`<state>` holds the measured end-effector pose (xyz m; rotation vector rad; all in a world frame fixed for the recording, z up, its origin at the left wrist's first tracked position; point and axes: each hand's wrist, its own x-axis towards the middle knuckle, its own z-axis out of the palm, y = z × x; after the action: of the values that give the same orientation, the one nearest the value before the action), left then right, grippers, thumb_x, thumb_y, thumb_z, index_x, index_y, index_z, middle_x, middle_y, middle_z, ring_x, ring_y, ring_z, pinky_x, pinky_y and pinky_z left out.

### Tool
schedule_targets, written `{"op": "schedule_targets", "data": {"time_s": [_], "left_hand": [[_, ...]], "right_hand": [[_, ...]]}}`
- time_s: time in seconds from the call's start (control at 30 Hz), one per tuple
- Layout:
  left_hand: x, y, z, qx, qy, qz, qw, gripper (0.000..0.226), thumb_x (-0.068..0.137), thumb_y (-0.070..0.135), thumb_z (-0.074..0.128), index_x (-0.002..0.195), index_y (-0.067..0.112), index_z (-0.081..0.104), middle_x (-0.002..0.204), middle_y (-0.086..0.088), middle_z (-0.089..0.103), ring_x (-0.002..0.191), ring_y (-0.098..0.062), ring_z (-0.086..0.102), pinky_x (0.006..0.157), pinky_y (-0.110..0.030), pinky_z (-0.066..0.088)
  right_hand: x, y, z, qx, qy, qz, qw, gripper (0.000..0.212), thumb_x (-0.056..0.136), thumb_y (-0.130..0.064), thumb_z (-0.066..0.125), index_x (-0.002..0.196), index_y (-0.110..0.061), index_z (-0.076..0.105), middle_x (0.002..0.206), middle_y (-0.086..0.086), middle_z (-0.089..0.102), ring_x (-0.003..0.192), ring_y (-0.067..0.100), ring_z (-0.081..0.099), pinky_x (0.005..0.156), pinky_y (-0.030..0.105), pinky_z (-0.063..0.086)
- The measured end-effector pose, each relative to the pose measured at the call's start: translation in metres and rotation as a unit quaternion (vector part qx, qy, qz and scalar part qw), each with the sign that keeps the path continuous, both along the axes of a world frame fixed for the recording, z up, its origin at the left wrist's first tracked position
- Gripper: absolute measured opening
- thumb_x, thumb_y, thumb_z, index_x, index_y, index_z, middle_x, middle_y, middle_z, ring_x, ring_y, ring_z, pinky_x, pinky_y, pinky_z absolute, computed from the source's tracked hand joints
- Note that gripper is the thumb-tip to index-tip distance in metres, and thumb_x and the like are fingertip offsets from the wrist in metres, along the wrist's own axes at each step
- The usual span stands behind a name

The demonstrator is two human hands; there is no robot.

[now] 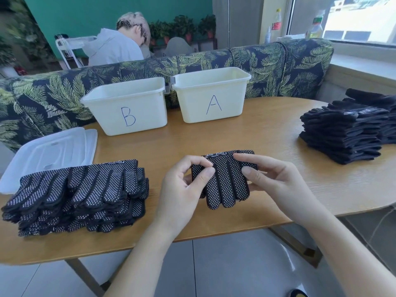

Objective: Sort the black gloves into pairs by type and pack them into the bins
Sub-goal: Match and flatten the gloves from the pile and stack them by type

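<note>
- Two hands are on one dotted glove [225, 179] over the middle of the bench [267, 133], fingers of the glove pointing toward the person.
- Left hand [184, 189] has its grip pinched onto the glove's left edge, thumb and forefinger together on the fabric.
- Right hand [276, 181] is clamped on the right edge, thumb on top, fingers curled behind.
- Big dotted glove stack [75, 196] sits on the left, in front of some white lids [49, 155].
- Plain black glove stack [347, 133] is way over on the right.
- Bin B [128, 106] and bin A [212, 95] stand side by side at the back edge; can't see inside them.
</note>
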<state>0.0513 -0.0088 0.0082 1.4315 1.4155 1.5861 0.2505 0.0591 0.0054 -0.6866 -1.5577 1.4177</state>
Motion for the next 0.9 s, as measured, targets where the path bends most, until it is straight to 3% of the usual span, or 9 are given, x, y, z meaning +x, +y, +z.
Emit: {"op": "schedule_targets", "data": {"time_s": [0.07,0.2,0.4,0.6,0.7,0.77,0.9], "left_hand": [[-0.002,-0.004,0.000,-0.018,-0.013,-0.014,1.000,0.003,0.091,0.016,0.075,0.093,0.017,0.075,0.092,-0.002,0.075,0.081,-0.013,0.070,0.076,-0.031,0.057],[-0.008,-0.016,-0.004,-0.030,-0.018,-0.025,0.999,0.025,0.086,0.016,0.081,0.108,0.026,0.075,0.113,-0.004,0.073,0.104,-0.023,0.072,0.093,-0.049,0.058],[-0.025,-0.043,0.005,0.000,0.046,0.036,0.998,0.048,0.086,0.021,0.076,0.126,0.045,0.063,0.131,0.012,0.064,0.127,-0.014,0.060,0.108,-0.044,0.048],[-0.066,-0.078,0.033,-0.002,0.057,0.140,0.988,0.039,0.087,0.024,0.080,0.118,0.045,0.069,0.119,0.016,0.072,0.115,-0.006,0.066,0.103,-0.041,0.052],[-0.095,-0.094,0.052,-0.008,0.063,0.164,0.984,0.038,0.086,0.024,0.081,0.117,0.042,0.070,0.116,0.015,0.074,0.111,-0.005,0.068,0.101,-0.041,0.054],[-0.114,-0.100,0.062,-0.024,0.085,0.183,0.979,0.039,0.081,0.034,0.081,0.117,0.044,0.070,0.115,0.016,0.074,0.110,-0.006,0.069,0.100,-0.042,0.054],[-0.144,-0.107,0.075,-0.071,0.141,0.215,0.964,0.039,0.080,0.042,0.080,0.117,0.047,0.068,0.109,0.020,0.074,0.108,-0.004,0.068,0.100,-0.039,0.054]], "right_hand": [[-0.002,-0.003,0.000,-0.001,-0.001,-0.009,1.000,0.030,0.092,-0.006,0.064,0.121,-0.012,0.071,0.106,0.008,0.078,0.092,0.018,0.074,0.074,0.027,0.060],[-0.013,-0.014,0.000,-0.011,-0.007,-0.006,1.000,0.039,0.083,-0.014,0.073,0.122,-0.019,0.071,0.105,0.007,0.078,0.098,0.024,0.075,0.084,0.037,0.062],[-0.047,-0.029,0.013,0.009,-0.012,0.002,1.000,0.043,0.081,-0.015,0.078,0.122,-0.024,0.072,0.106,0.005,0.078,0.102,0.025,0.074,0.093,0.050,0.058],[-0.098,-0.043,0.042,0.042,-0.027,0.028,0.998,0.040,0.086,-0.014,0.079,0.123,-0.027,0.071,0.102,0.001,0.079,0.095,0.025,0.075,0.084,0.044,0.061],[-0.131,-0.052,0.057,0.070,-0.059,0.038,0.995,0.038,0.086,-0.022,0.080,0.121,-0.034,0.070,0.093,-0.001,0.079,0.075,0.020,0.073,0.067,0.030,0.057],[-0.150,-0.056,0.065,0.092,-0.096,0.034,0.991,0.037,0.087,-0.029,0.080,0.121,-0.038,0.068,0.079,0.002,0.077,0.057,0.017,0.066,0.066,0.021,0.053],[-0.180,-0.060,0.072,0.106,-0.141,0.034,0.984,0.036,0.089,-0.037,0.077,0.123,-0.041,0.065,0.073,0.004,0.075,0.045,0.016,0.060,0.059,0.023,0.050]]}}
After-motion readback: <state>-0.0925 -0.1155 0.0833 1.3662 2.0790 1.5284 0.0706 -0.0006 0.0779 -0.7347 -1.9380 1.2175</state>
